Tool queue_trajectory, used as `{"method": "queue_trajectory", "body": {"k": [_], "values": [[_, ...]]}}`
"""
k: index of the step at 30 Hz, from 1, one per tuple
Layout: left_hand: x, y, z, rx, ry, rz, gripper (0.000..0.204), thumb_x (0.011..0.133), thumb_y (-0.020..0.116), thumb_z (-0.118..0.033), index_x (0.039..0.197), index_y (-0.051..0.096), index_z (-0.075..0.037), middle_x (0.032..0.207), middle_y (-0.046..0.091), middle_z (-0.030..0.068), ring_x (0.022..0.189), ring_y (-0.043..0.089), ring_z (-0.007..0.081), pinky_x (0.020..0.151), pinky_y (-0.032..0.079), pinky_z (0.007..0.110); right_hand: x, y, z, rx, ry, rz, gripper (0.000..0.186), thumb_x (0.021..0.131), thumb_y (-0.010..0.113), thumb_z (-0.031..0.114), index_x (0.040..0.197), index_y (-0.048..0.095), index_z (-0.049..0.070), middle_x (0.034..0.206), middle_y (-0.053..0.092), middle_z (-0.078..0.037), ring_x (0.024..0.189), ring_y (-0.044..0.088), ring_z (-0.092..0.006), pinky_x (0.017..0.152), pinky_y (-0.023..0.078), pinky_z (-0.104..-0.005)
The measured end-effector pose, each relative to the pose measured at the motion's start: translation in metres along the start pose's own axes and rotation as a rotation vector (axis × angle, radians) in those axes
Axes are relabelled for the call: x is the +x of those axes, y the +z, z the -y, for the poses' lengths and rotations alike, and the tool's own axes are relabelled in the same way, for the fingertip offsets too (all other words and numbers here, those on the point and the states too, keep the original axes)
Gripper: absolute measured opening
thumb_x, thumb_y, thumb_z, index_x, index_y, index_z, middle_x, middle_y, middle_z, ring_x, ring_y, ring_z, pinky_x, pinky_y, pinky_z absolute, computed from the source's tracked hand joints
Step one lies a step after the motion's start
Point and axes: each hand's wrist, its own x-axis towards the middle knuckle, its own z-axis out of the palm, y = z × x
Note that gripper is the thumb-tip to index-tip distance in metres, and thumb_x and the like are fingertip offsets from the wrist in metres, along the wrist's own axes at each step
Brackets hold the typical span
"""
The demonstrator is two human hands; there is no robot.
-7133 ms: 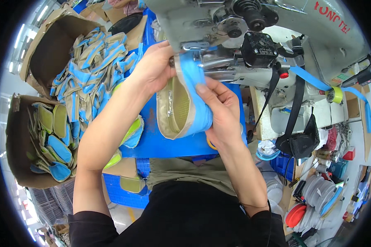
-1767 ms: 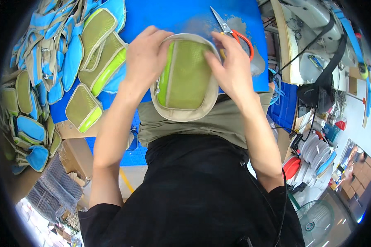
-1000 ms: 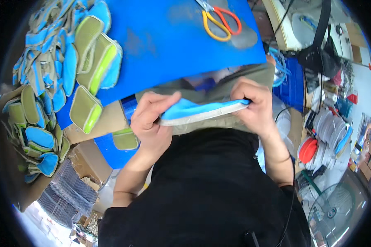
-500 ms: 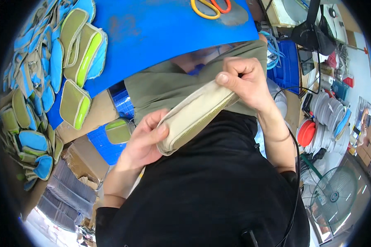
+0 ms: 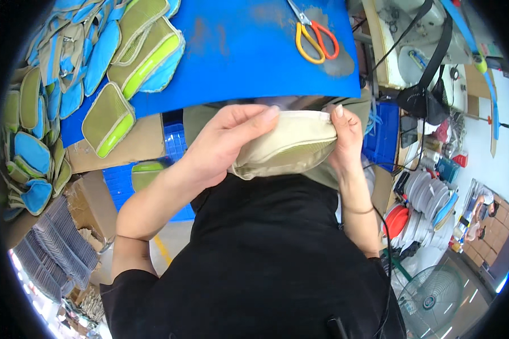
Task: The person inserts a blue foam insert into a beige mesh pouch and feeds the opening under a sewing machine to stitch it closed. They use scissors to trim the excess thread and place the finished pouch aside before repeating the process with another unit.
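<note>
Over my lap I hold a beige fabric pouch (image 5: 291, 135) with an olive mesh lower panel and a seam running along it. The thumb and fingers of my left hand (image 5: 223, 141) pinch its upper edge left of the middle. At the pouch's right end, my right hand (image 5: 348, 133) grips the upper corner, thumb uppermost. What lies inside the pouch cannot be seen. Beyond it, on the blue tabletop (image 5: 237, 62), lie scissors (image 5: 316, 42) with one yellow and one orange-red handle loop.
Olive, green and blue pouches (image 5: 110, 118) pile up along the table's left side. A cardboard box (image 5: 116, 150) and blue crate (image 5: 116, 183) stand below them. Rolls of white and red tape-like material (image 5: 421, 206) and a fan (image 5: 430, 302) are at right.
My left hand has slid from the pouch's lower left end to its upper edge. The pouch has turned from slanted to nearly level, and the view has shifted.
</note>
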Motion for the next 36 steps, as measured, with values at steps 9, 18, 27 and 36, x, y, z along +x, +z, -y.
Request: {"method": "queue_trajectory", "body": {"k": [9,18,27,36], "values": [[0.014,-0.004,-0.021,1.164,0.754,-0.404,0.018,0.085,0.077,0.000,0.101,0.072,-0.001,0.093,0.069,0.0096,0.083,0.063,0.0177,0.076,0.049,0.031,0.012,-0.002,-0.006,-0.016,-0.131,-0.073,0.040,0.108,0.056,0.031,0.120,0.068,-0.005,0.115,0.073,-0.012,0.104,0.069,-0.0200,0.093,0.053,-0.0334],[0.047,0.025,0.001,1.351,0.967,-0.354,0.032,0.083,0.070,0.007,0.113,0.071,-0.002,0.109,0.068,0.0145,0.098,0.066,0.0315,0.084,0.053,0.039,0.014,0.052,0.083,-0.701,-0.031,0.249,0.027,0.100,0.071,0.027,0.091,0.071,0.002,0.074,0.065,0.001,0.068,0.056,-0.0100,0.061,0.044,-0.0302],[0.053,0.012,0.032,1.070,0.724,-0.485,0.026,0.096,0.064,-0.001,0.121,0.070,0.000,0.114,0.067,0.0143,0.099,0.065,0.0240,0.086,0.052,0.034,0.015,0.032,0.054,-0.159,0.102,0.333,0.047,0.110,0.059,0.035,0.078,0.067,0.001,0.067,0.049,0.010,0.065,0.038,-0.0004,0.052,0.030,-0.0247],[0.022,0.014,0.029,-0.303,-0.199,-0.080,0.040,0.111,0.052,-0.025,0.130,0.063,0.009,0.122,0.072,0.0145,0.107,0.072,0.0163,0.094,0.057,0.031,0.033,-0.010,0.057,-0.231,0.103,0.346,0.043,0.105,0.067,0.029,0.075,0.073,-0.001,0.064,0.056,0.008,0.062,0.045,-0.0008,0.053,0.034,-0.0237]]}}
